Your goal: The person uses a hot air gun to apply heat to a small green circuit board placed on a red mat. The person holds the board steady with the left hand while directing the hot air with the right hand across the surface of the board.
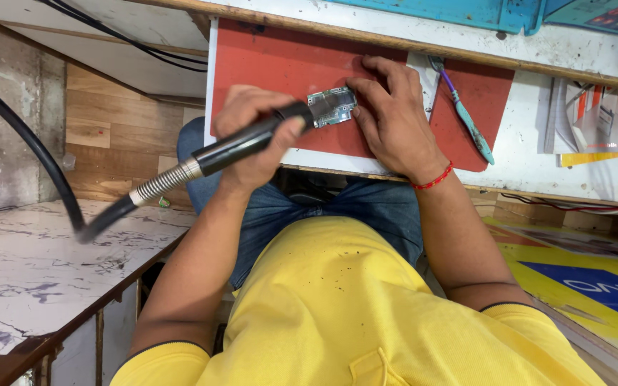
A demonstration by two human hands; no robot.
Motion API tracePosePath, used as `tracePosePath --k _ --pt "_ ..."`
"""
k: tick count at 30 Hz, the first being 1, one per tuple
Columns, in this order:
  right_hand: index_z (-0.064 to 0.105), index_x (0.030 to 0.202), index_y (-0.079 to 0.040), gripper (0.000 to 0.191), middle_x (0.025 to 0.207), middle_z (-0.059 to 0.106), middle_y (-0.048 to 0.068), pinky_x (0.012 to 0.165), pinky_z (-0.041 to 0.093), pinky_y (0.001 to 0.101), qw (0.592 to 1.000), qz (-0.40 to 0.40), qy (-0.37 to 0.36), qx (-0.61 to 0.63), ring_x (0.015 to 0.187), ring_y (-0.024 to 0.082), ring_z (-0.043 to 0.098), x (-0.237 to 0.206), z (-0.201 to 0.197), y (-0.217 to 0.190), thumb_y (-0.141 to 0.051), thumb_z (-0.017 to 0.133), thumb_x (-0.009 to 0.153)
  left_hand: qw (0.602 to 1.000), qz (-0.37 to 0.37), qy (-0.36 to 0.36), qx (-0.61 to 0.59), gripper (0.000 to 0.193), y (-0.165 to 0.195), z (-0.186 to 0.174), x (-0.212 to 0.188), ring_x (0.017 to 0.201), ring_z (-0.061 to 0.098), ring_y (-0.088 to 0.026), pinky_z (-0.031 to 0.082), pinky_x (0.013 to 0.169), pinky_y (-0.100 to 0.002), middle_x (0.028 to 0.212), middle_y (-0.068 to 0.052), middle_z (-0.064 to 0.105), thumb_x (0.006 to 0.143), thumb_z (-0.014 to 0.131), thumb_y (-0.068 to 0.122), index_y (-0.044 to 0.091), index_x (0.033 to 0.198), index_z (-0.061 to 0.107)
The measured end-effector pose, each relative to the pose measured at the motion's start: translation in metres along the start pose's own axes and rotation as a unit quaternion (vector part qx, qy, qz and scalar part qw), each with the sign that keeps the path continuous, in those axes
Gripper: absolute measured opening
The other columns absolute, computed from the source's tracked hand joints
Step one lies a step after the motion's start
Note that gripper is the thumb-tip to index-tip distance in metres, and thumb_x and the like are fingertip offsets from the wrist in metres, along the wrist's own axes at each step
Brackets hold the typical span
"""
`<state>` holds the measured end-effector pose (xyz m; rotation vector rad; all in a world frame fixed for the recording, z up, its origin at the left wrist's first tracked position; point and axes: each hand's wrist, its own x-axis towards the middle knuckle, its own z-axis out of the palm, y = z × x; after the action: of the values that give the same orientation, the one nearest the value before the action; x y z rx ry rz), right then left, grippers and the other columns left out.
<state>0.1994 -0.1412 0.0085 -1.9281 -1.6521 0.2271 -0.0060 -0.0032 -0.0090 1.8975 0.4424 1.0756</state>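
My left hand (248, 168) is wrapped around the black handle of a hot-air wand (234, 148). The wand's metal nozzle touches the left edge of a small green circuit board (333, 106). The board lies on a red mat (273, 64) on a white bench top. My right hand (395, 121), a red thread around its wrist, rests on the mat with its fingertips pressing the board's right edge. A metal spring sleeve and a thick black hose (30, 143) run from the wand's rear off to the upper left.
A teal and purple brush (466, 118) lies on the mat to the right of my right hand. Papers and small packets (595, 121) sit at the bench's right end. A marbled surface (23, 271) with a wooden rail is at lower left.
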Motion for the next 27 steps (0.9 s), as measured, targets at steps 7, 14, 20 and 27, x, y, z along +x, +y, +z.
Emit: tracePosePath --k 7,14,20,27 --pt "0.065 0.134 -0.006 0.041 0.146 0.05 0.018 0.113 0.04 0.0489 1.0 0.0 0.001 0.003 0.131 0.041 0.046 0.0007 -0.0004 -0.001 -0.005 0.074 0.094 0.999 -0.027 0.014 0.011 0.034 0.0051 -0.0031 -0.0008 0.095 0.065 -0.021 0.054 0.088 -0.034 0.096 -0.006 0.073 0.097 0.078 0.038 0.005 0.102 0.07" --pt "0.066 0.133 -0.007 0.041 0.146 0.051 0.018 0.113 0.04 0.049 1.0 0.009 -0.001 0.001 0.131 0.041 0.046 0.0003 -0.0001 -0.0003 -0.006 0.074 0.093 1.0 -0.013 -0.007 0.004 0.032 0.0018 -0.0024 -0.0003 0.095 0.065 -0.02 0.054 0.087 -0.035 0.096 -0.005 0.075 0.096 0.077 0.037 0.005 0.1 0.071" --pt "0.066 0.133 -0.007 0.04 0.146 0.051 0.019 0.113 0.041 0.0496 1.0 0.005 -0.001 0.002 0.131 0.041 0.046 0.0003 0.0011 0.0002 -0.006 0.074 0.094 1.0 -0.023 0.02 0.005 0.035 -0.0012 -0.0007 -0.0037 0.097 0.065 -0.019 0.054 0.086 -0.032 0.097 -0.006 0.072 0.099 0.075 0.041 0.007 0.1 0.07" --pt "0.066 0.133 -0.007 0.041 0.146 0.05 0.019 0.113 0.04 0.0495 1.0 0.012 -0.001 0.011 0.132 0.042 0.045 0.0007 0.0008 0.0003 -0.005 0.074 0.094 0.997 -0.066 0.031 -0.004 0.035 0.0013 -0.0025 -0.0001 0.092 0.064 -0.019 0.055 0.084 -0.032 0.093 -0.006 0.073 0.096 0.077 0.039 0.005 0.1 0.071"
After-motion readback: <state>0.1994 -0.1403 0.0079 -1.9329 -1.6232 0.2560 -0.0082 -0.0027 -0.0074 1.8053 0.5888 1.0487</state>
